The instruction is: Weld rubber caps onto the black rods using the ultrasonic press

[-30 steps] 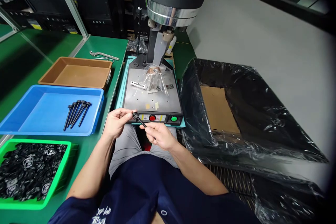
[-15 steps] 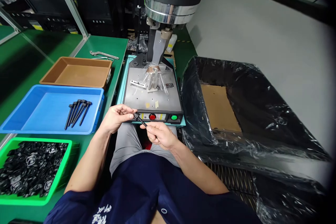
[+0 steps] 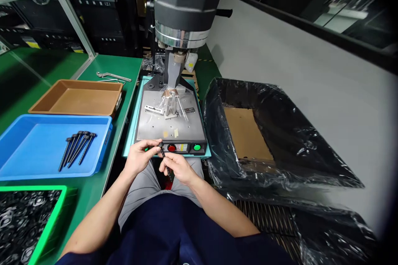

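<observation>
Between my hands is a slim black rod with a wider head (image 3: pixel 163 154), held at a steep slant over my lap. My left hand (image 3: pixel 141 158) is closed, thumb and fingers pinching the head end. Lower down, my right hand (image 3: pixel 178 167) is closed round the shaft, and the tip shows below its fingers. Just beyond both hands is the front panel of a bench machine (image 3: pixel 155 126), with a red button (image 3: pixel 171 148) and a green button (image 3: pixel 197 147). Several similar black rods (image 3: pixel 76 149) lie in a blue tray (image 3: pixel 18 140) to the left.
A brown tray (image 3: pixel 74 109) sits behind the blue one, near a wrench (image 3: pixel 113 76). At lower left, a green bin (image 3: pixel 51 219) holds many small black parts. The machine's large head (image 3: pixel 183 12) overhangs its metal plate. On the right stands a black-plastic-lined box (image 3: pixel 298 149) with cardboard inside.
The rod has turned steeper, and my hands have come closer together around it. My view has shifted, so the trays and machine plate appear lower and further left.
</observation>
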`<state>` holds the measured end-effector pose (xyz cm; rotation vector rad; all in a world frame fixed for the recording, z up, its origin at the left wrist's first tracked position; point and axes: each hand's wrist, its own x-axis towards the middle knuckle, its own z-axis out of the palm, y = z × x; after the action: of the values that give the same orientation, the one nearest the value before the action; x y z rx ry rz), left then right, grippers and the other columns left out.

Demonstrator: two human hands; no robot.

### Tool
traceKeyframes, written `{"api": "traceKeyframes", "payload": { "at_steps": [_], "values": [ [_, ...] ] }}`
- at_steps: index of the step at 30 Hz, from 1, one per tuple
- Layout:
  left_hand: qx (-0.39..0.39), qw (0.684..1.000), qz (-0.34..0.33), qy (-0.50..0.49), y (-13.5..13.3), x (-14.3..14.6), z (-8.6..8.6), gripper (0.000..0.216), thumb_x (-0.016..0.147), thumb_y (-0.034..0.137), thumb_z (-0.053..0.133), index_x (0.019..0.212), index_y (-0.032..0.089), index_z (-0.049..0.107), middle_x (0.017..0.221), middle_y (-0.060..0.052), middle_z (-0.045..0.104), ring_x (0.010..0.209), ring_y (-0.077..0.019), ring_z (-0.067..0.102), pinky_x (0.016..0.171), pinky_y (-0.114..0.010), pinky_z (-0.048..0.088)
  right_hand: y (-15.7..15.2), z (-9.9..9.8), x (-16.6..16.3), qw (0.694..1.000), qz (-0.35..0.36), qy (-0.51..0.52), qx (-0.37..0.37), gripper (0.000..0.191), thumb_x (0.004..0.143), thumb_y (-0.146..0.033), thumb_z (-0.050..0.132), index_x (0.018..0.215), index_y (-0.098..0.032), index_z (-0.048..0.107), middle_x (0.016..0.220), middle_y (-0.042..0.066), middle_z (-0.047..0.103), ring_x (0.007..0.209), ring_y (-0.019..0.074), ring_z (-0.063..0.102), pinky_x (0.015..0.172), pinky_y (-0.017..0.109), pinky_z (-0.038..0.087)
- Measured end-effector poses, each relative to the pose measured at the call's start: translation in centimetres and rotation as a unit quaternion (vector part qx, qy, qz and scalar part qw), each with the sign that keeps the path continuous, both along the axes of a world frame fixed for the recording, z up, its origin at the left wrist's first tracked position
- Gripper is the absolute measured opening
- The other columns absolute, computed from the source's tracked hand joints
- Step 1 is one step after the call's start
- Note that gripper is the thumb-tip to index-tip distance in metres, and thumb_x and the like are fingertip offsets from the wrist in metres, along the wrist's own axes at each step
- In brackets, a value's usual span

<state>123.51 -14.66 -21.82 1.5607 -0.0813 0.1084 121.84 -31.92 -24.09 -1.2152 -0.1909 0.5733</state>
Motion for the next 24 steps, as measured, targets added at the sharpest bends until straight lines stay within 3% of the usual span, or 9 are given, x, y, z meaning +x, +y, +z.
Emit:
{"api": "traceKeyframes", "payload": {
  "at_steps": [2,6,10,13,18,21,24],
  "values": [
    [0.045,0.998,-0.025,-0.023,-0.8,0.2,-0.6,0.015,0.076,0.031,0.075,0.083,0.018,0.075,0.103,-0.011,0.074,0.100,-0.0256,0.069,0.094,-0.041,0.053,0.1,-0.4,0.7,0.998,-0.038,0.026,0.040,0.038,0.085,-0.052,0.064,0.096,-0.016,0.062,0.079,0.002,0.066,0.053,0.0084,0.058,0.049,0.021,0.041],
    [0.084,0.995,-0.038,-0.022,-2.3,1.1,-2.4,0.014,0.077,0.030,0.074,0.087,0.020,0.076,0.106,-0.010,0.073,0.103,-0.0248,0.066,0.098,-0.041,0.050,-0.2,-1.4,2.5,0.989,-0.090,0.083,0.078,0.041,0.080,-0.054,0.068,0.096,-0.018,0.059,0.070,-0.003,0.059,0.043,0.0054,0.047,0.039,0.018,0.034],
    [-0.020,0.994,0.066,0.089,-2.4,3.6,-5.3,0.030,0.071,0.032,0.079,0.095,0.017,0.072,0.110,-0.012,0.072,0.101,-0.0251,0.067,0.099,-0.044,0.049,-1.8,-2.8,5.6,0.976,-0.173,0.127,0.022,0.041,0.076,-0.049,0.071,0.101,-0.019,0.058,0.071,-0.003,0.061,0.045,0.0060,0.049,0.038,0.016,0.033],
    [-0.152,0.966,0.115,0.175,-2.1,6.4,-6.6,0.034,0.069,0.027,0.081,0.099,0.014,0.069,0.114,-0.014,0.069,0.102,-0.0225,0.067,0.099,-0.042,0.049,-2.9,-3.6,8.9,0.959,-0.237,0.144,-0.056,0.030,0.080,-0.043,0.068,0.094,-0.019,0.057,0.072,-0.002,0.063,0.045,0.0060,0.049,0.036,0.016,0.032],
    [-0.300,0.926,0.070,0.218,-2.9,11.0,-5.6,0.040,0.069,0.021,0.083,0.103,0.016,0.063,0.116,-0.011,0.067,0.096,-0.0158,0.068,0.096,-0.035,0.051,-1.9,-3.7,13.8,0.963,-0.211,0.122,-0.117,0.025,0.086,-0.035,0.060,0.106,-0.020,0.057,0.071,-0.003,0.063,0.042,0.0067,0.049,0.036,0.017,0.036],
    [-0.370,0.903,0.073,0.206,-3.5,13.0,-4.4,0.041,0.070,0.020,0.082,0.104,0.019,0.060,0.109,-0.007,0.070,0.093,-0.0148,0.069,0.092,-0.034,0.053,-0.4,-3.2,15.7,0.972,-0.194,0.069,-0.115,0.035,0.087,-0.034,0.058,0.119,-0.021,0.053,0.074,-0.003,0.064,0.043,0.0065,0.050,0.037,0.016,0.036],
    [-0.405,0.896,0.089,0.160,-3.6,13.5,-3.3,0.029,0.071,0.019,0.081,0.092,0.017,0.061,0.104,-0.006,0.072,0.094,-0.0157,0.070,0.087,-0.030,0.054,0.4,-2.6,17.2,0.979,-0.184,0.007,-0.092,0.036,0.086,-0.036,0.059,0.118,-0.021,0.053,0.083,-0.001,0.065,0.050,0.0071,0.053,0.042,0.017,0.040]
  ]
}}
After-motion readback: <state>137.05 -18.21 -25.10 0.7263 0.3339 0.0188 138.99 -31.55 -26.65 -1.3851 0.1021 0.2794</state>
